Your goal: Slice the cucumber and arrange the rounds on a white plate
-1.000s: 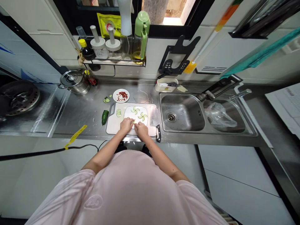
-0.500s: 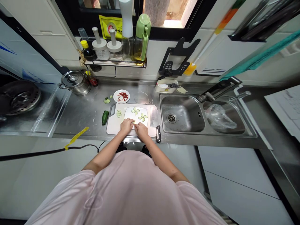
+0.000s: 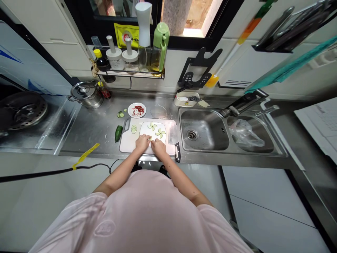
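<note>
My left hand and my right hand meet over the near edge of a white square plate. Their fingers are closed around a small pale green piece, probably a cucumber slice. Two pinwheels of cucumber slices lie on the plate, one at the back and one at the right. Under the plate is a pale cutting board, with a short row of cucumber slices on its left part. A knife with a black handle lies at the board's right edge.
A cucumber piece lies left of the board. Behind are a round plate with red bits and some cucumber scraps. A steel pot stands back left, below a bottle shelf. The sink is at the right.
The camera view has tilted slightly upward. My hands stay together at the plate's near edge, with only slight finger movement.
</note>
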`<state>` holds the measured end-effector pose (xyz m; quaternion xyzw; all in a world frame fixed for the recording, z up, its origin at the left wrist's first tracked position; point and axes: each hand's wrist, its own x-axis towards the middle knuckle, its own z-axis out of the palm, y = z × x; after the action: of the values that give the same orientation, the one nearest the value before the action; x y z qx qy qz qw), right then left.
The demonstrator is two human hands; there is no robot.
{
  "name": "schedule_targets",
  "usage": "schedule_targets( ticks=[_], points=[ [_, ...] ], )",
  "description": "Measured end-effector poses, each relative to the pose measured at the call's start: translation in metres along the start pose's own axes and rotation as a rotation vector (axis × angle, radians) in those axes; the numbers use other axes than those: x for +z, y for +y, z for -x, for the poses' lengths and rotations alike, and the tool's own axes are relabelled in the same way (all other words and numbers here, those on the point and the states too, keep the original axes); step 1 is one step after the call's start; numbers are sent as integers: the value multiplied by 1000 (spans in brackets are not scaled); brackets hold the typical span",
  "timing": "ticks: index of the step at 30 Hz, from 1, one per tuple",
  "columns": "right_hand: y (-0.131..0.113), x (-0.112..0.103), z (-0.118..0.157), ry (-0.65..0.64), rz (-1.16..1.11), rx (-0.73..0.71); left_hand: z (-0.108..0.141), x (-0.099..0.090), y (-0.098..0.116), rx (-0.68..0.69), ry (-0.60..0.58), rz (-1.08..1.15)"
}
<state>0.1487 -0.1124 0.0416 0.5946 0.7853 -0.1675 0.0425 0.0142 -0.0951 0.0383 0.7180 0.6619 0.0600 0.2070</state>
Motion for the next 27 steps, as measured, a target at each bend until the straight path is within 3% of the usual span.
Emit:
schedule_targets(
  ticks=[7,19,23,27],
  points=[
    [-1,2,-1,10,6,-4,1,0,3,-15,-1,-7],
    [1,3,-1,34,-1,-44,5,10,-6,38,108,96],
    [1,1,-2,34,1,-53,7,7,-15,52,220,209],
    [2,0,-4,29,-15,-54,2,-3,-36,-129,374,228]
  ],
)
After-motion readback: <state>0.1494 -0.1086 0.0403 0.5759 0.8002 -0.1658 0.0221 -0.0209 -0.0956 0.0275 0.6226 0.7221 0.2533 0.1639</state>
